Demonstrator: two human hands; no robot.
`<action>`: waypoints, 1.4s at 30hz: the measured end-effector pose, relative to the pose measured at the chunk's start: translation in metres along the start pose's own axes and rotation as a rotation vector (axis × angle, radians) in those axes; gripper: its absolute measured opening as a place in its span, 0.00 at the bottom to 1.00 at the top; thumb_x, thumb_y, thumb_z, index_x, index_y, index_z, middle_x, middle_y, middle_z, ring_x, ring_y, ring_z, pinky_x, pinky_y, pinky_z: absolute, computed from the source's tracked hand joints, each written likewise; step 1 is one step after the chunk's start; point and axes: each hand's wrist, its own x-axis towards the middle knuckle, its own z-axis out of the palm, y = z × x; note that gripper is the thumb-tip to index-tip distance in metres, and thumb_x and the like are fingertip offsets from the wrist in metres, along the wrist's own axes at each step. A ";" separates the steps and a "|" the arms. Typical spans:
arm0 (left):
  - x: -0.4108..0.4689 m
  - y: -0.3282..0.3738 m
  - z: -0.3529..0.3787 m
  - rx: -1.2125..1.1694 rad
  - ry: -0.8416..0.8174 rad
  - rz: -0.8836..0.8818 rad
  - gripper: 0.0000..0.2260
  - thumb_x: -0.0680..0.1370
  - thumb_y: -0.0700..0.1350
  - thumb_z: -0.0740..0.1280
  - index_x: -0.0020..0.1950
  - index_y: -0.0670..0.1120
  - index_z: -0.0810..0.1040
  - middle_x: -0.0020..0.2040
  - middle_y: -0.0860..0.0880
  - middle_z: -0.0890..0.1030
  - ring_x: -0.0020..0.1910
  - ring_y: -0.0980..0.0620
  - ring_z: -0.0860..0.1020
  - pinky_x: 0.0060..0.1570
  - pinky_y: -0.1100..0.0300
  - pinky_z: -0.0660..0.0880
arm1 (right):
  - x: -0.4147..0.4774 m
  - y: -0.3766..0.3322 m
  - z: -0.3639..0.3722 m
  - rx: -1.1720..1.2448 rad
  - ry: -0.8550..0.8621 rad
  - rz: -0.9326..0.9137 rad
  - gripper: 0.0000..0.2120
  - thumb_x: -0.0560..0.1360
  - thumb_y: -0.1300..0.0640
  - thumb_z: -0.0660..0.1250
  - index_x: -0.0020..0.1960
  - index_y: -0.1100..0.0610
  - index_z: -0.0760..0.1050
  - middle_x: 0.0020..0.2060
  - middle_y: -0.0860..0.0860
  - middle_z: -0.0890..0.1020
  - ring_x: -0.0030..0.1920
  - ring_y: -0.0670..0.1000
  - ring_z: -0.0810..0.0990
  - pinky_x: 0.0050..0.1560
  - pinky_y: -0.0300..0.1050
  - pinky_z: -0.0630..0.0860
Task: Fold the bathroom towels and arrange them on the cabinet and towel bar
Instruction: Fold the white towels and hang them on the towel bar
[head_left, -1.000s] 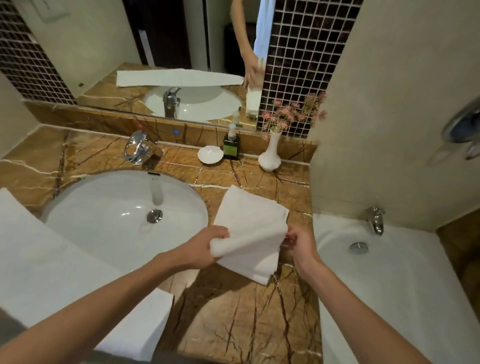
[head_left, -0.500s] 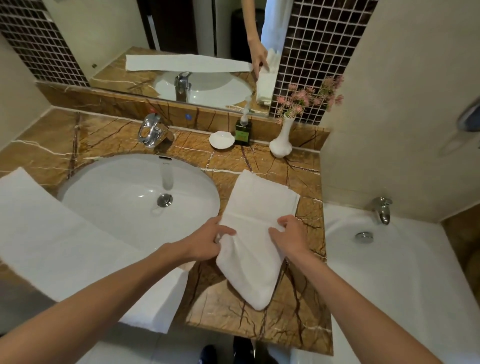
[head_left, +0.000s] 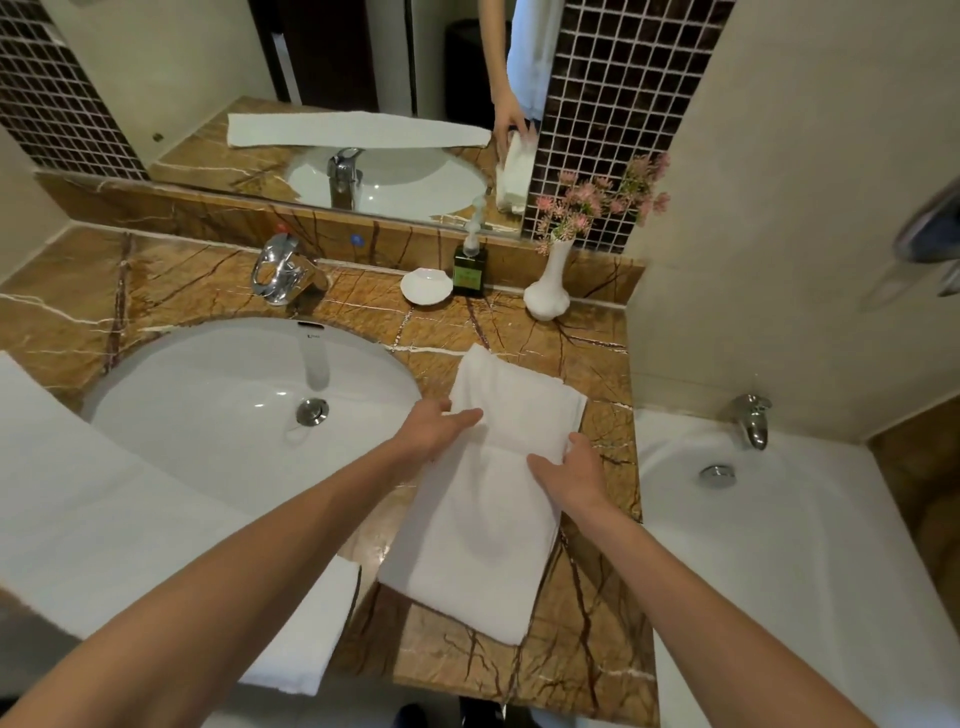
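Now white towel (head_left: 483, 545) folded long on counter (head_left: 576, 654); L hand (head_left: 434, 428) + R hand (head_left: 571, 475) press it, fingers straight.

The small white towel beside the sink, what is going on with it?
A person is folding the small white towel on the marble counter, right of the sink. Both hands lie on it with straight fingers: the left hand on the folded upper part, the right hand at the fold line. A longer towel lies across the counter's left side.
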 end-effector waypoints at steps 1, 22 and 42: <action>0.001 0.004 0.004 0.021 -0.013 0.030 0.25 0.75 0.53 0.69 0.67 0.40 0.72 0.58 0.46 0.78 0.48 0.48 0.80 0.46 0.55 0.79 | 0.001 0.000 -0.001 0.028 -0.008 0.005 0.31 0.72 0.52 0.72 0.69 0.62 0.63 0.64 0.57 0.72 0.62 0.58 0.73 0.61 0.52 0.73; -0.018 0.046 0.022 -0.163 -0.040 0.317 0.06 0.80 0.44 0.61 0.55 0.50 0.75 0.50 0.47 0.79 0.49 0.50 0.78 0.50 0.53 0.75 | 0.017 -0.024 -0.015 0.405 -0.040 0.066 0.30 0.69 0.49 0.75 0.63 0.55 0.64 0.54 0.53 0.77 0.52 0.53 0.78 0.51 0.48 0.77; -0.103 0.088 -0.131 -0.769 0.202 0.374 0.21 0.78 0.53 0.64 0.67 0.44 0.72 0.59 0.43 0.81 0.55 0.45 0.81 0.47 0.53 0.79 | -0.036 -0.199 -0.013 0.823 -0.629 -0.282 0.22 0.67 0.64 0.75 0.59 0.55 0.74 0.51 0.54 0.84 0.48 0.54 0.85 0.39 0.48 0.81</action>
